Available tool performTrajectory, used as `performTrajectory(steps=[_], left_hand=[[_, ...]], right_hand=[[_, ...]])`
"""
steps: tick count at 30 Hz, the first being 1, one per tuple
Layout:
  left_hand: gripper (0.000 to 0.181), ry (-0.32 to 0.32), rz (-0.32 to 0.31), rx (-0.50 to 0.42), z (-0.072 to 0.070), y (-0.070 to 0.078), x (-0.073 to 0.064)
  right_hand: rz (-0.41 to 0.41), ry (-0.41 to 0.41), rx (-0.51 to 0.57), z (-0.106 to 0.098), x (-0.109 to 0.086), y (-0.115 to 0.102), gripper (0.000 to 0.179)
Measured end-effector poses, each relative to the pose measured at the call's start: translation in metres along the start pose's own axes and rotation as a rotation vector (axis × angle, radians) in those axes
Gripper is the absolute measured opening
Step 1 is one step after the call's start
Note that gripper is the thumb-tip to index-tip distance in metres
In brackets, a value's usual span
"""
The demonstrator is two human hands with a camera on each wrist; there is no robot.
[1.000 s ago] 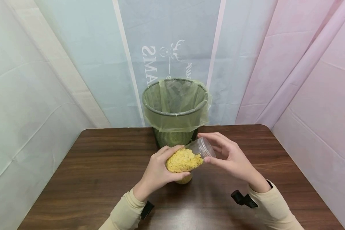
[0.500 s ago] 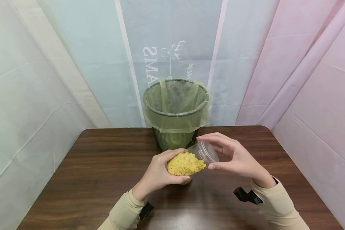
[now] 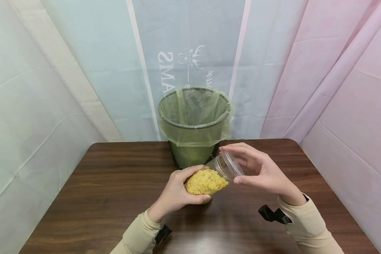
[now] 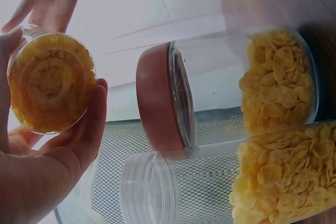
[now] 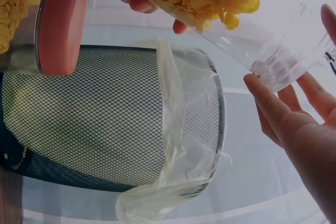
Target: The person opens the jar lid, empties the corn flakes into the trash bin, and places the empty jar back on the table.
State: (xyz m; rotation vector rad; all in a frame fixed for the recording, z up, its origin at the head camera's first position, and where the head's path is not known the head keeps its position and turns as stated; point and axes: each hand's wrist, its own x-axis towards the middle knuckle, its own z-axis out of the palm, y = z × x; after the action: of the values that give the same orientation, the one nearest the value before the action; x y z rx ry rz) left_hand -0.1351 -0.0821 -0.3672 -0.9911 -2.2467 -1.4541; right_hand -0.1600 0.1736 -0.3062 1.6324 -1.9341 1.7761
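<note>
My left hand (image 3: 179,190) grips a clear plastic jar (image 4: 52,82) of corn flakes (image 3: 206,181), tilted with its mouth up to the right. At that end my right hand (image 3: 263,173) holds the clear lid (image 3: 234,165) between thumb and fingers; whether it sits fully on the rim I cannot tell. Two more jars show in the left wrist view, both partly filled with flakes: one with a reddish lid (image 4: 157,98), the other with a clear lid (image 4: 148,187). In the head view they are mostly hidden below the held jar.
A dark mesh waste bin (image 3: 190,153) with a thin greenish liner bag (image 3: 193,135) folded over its rim stands behind the hands on the brown wooden table (image 3: 120,183). Pale fabric walls surround the table at the back and both sides.
Both hands have shifted slightly to the right with the jar. The right hand and the lid have turned a little, and the flakes lie slightly differently in the jar.
</note>
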Motion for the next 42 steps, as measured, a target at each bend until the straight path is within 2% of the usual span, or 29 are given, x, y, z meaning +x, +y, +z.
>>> performTrajectory(steps=[8,16,27,33,42], left_hand=[[0.060,0.024,-0.034,0.033,0.004,-0.011,-0.004],[0.061,0.030,-0.083,-0.055,0.001,-0.010,-0.008],[0.061,0.064,-0.164,-0.031,-0.009,-0.009,-0.013],[0.061,0.092,-0.152,0.006,-0.016,-0.010,-0.016],[0.061,0.120,-0.161,0.058,-0.024,-0.013,-0.022]], right_hand=[[-0.024,0.034,0.018,-0.005,-0.003,0.000,0.073],[-0.014,0.055,0.009,-0.012,-0.008,0.002,0.073],[0.058,0.113,-0.034,-0.021,-0.017,0.007,0.070],[0.093,0.144,-0.045,-0.026,-0.024,0.014,0.068],[0.190,0.204,-0.059,-0.036,-0.037,0.030,0.065]])
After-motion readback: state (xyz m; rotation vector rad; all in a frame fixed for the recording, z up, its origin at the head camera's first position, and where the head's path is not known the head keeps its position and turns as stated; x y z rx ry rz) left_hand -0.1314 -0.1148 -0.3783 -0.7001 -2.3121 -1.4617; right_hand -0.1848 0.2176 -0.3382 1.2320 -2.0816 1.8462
